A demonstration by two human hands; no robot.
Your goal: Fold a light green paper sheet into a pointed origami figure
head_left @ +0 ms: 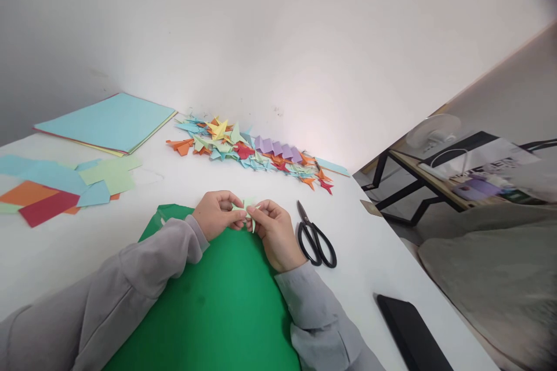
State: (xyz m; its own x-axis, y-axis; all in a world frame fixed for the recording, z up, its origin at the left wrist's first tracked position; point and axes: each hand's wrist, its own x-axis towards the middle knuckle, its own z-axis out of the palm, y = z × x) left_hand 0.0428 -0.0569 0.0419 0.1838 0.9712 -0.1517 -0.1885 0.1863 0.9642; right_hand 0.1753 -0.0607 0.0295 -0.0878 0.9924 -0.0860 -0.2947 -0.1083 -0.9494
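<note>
My left hand point(217, 213) and my right hand point(275, 233) meet over the far edge of a large green sheet point(217, 301) on the white table point(65, 249). Both pinch a small pale green folded paper piece point(246, 207) between their fingertips. Grey sleeves cover both forearms. Black scissors point(315, 236) lie shut just to the right of my right hand.
A heap of folded paper figures in many colours point(252, 153) lies along the wall. A stack of coloured sheets point(108, 122) with a light blue top sits at the back left, loose cut sheets point(52, 191) at the left. A black flat object point(413, 336) lies near the right table edge.
</note>
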